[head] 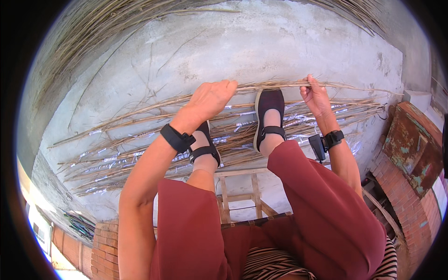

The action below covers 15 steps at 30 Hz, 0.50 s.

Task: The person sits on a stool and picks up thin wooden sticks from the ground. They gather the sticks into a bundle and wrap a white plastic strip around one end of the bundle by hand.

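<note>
A thin bunch of dry plant stalks (269, 85) runs crosswise before me, just beyond the toe of my right shoe (270, 101). My left hand (214, 98) is closed around it, back of the hand upward. Farther right, my right hand (315, 96) pinches the same bunch between thumb and fingers, and its thin tips reach past that hand. Long stalks continue to the lower left of my left hand. Under and around my feet lie several tied bundles of stalks (140, 154), wrapped with white, partly striped strips (138, 153). My left shoe is partly hidden by my forearm.
A wooden seat frame (224, 201) stands beneath me. Loose long stalks (101, 35) are heaped at the upper left, with more stalks (353, 14) at the upper right. A rusty, paint-flaked panel (409, 150) leans over brickwork (399, 196) at right. The floor (245, 38) is concrete.
</note>
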Motion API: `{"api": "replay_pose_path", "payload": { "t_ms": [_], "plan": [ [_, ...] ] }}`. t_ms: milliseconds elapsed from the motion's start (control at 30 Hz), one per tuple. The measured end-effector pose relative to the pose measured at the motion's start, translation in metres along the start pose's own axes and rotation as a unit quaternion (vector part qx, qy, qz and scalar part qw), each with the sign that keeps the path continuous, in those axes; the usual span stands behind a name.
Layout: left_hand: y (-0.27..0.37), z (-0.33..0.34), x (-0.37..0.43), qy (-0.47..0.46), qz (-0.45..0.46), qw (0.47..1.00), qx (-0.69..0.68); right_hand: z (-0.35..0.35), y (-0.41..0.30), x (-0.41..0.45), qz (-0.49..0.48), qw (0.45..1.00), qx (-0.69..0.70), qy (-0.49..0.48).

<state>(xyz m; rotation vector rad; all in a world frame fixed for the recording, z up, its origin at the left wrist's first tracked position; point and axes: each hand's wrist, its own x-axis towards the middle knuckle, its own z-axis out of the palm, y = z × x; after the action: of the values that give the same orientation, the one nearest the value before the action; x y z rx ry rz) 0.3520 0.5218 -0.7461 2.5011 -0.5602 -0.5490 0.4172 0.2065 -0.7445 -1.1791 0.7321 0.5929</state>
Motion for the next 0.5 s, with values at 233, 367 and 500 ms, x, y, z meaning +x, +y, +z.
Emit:
{"api": "replay_pose_path", "payload": {
  "t_ms": [233,367,500],
  "plan": [
    [0.0,-0.009,-0.004,0.062,0.011,0.996,-0.07,0.009,0.01,-0.002,0.013,1.0,0.016,-0.002],
    [0.005,-0.009,0.001,0.083,0.013,0.995,-0.056,0.001,0.003,0.0,-0.002,0.999,0.028,-0.037],
    [0.011,-0.007,0.003,0.07,-0.014,0.995,-0.068,0.002,0.004,-0.004,-0.002,0.999,0.022,-0.023]
  ]
}}
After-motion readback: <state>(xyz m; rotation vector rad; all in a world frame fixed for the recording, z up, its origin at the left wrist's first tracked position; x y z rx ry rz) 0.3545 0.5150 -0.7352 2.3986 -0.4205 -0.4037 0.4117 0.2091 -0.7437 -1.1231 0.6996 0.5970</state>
